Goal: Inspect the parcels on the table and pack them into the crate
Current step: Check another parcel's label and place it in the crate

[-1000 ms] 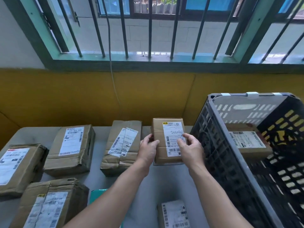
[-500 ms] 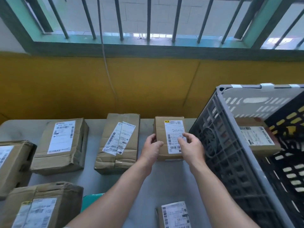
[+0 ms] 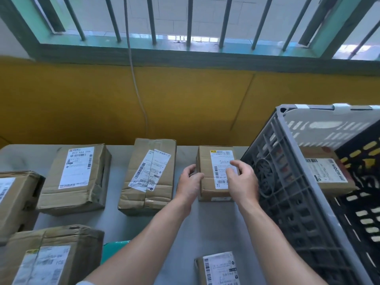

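Observation:
A small brown parcel (image 3: 208, 169) with a white label lies flat on the grey table (image 3: 216, 225), close to the far edge and right beside the crate. My left hand (image 3: 189, 183) holds its left edge, thumb on top. My right hand (image 3: 243, 182) is over the parcel's right side, fingers loosely curled and seemingly just off the label. The grey slatted crate (image 3: 304, 182) stands on the right. Inside it lies one labelled parcel (image 3: 327, 175).
Several taped cardboard parcels lie on the table: two at the back (image 3: 76, 177) (image 3: 150, 175), one at the left edge (image 3: 14, 202), one at the front left (image 3: 51, 256), a small one at the front (image 3: 220, 268). A teal packet (image 3: 113, 249) peeks out. A yellow wall and a barred window lie behind.
The small parcel, held tilted up in both hands before, now lies flat on the table. My right hand's fingers have lifted from its label. The camera has tipped downward.

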`<move>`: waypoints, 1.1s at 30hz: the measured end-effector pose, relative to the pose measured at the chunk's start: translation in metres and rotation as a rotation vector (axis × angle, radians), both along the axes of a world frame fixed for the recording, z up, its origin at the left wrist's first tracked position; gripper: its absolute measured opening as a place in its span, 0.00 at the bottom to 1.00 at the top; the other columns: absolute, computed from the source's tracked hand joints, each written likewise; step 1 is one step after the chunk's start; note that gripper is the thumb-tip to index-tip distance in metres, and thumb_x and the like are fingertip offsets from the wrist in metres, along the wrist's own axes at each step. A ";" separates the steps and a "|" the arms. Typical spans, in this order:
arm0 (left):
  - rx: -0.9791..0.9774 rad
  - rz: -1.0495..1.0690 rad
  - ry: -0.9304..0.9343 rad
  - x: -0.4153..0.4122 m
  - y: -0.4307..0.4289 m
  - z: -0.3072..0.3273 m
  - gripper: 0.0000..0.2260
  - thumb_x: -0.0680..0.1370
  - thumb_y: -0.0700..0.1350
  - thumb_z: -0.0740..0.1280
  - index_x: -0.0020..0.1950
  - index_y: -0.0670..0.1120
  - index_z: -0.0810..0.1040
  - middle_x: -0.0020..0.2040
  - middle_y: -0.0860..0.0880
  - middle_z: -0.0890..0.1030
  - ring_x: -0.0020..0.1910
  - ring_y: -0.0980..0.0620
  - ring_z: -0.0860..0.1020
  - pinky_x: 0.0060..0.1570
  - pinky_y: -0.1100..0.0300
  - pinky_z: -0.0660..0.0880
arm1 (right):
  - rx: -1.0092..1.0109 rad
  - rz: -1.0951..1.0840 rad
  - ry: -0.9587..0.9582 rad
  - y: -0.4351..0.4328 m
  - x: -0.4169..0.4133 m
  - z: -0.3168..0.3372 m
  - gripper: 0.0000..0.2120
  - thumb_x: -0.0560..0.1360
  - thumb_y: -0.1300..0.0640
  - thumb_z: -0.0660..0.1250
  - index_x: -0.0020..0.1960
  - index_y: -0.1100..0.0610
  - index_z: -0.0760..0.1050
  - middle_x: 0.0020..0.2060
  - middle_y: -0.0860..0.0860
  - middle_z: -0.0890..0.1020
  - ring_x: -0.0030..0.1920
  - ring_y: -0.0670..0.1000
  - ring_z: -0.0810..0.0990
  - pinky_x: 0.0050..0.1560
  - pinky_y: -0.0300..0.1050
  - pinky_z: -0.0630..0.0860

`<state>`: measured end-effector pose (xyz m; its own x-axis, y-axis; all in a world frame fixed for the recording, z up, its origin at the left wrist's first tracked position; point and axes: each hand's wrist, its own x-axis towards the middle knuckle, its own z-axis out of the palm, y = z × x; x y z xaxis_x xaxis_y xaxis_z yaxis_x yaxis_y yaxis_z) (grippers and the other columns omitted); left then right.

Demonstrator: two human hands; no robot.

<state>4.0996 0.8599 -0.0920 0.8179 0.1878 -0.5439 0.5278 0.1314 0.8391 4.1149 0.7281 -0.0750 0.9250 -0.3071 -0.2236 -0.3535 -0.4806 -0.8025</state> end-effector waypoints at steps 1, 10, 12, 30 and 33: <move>0.027 0.014 -0.030 -0.001 0.003 0.001 0.16 0.82 0.39 0.64 0.69 0.50 0.73 0.63 0.54 0.78 0.53 0.60 0.76 0.49 0.74 0.70 | -0.015 0.016 -0.051 0.005 -0.001 0.002 0.15 0.80 0.57 0.63 0.65 0.52 0.79 0.69 0.47 0.76 0.70 0.50 0.72 0.69 0.46 0.68; 0.268 0.258 -0.257 -0.018 0.084 0.025 0.10 0.83 0.41 0.63 0.56 0.55 0.79 0.56 0.52 0.84 0.60 0.50 0.81 0.62 0.48 0.79 | 0.121 0.291 0.010 0.086 -0.022 -0.004 0.17 0.79 0.58 0.66 0.67 0.54 0.77 0.68 0.49 0.76 0.70 0.50 0.73 0.72 0.50 0.68; 0.386 0.286 -0.209 -0.025 0.108 0.023 0.10 0.83 0.44 0.63 0.61 0.56 0.77 0.62 0.50 0.82 0.61 0.48 0.80 0.59 0.44 0.80 | 0.126 0.362 0.140 0.101 -0.030 -0.009 0.22 0.80 0.53 0.66 0.73 0.53 0.71 0.72 0.50 0.73 0.72 0.50 0.72 0.72 0.53 0.69; 0.207 0.165 -0.027 -0.046 0.150 0.013 0.18 0.82 0.50 0.65 0.72 0.54 0.73 0.59 0.52 0.81 0.59 0.50 0.78 0.61 0.50 0.75 | 0.443 0.304 0.203 0.111 -0.050 0.004 0.09 0.81 0.53 0.66 0.60 0.41 0.76 0.53 0.39 0.83 0.53 0.39 0.79 0.45 0.36 0.75; 0.156 0.174 -0.102 -0.046 0.139 0.028 0.10 0.81 0.49 0.65 0.55 0.65 0.81 0.52 0.58 0.85 0.54 0.53 0.80 0.51 0.54 0.77 | 0.585 0.204 0.153 0.103 -0.046 0.018 0.06 0.82 0.51 0.65 0.55 0.40 0.79 0.48 0.33 0.83 0.48 0.34 0.81 0.38 0.31 0.75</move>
<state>4.0539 0.9993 -0.0639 0.8150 0.4061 -0.4134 0.4199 0.0777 0.9042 4.0688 0.8312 -0.0573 0.8965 0.0850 -0.4349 -0.4322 -0.0483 -0.9005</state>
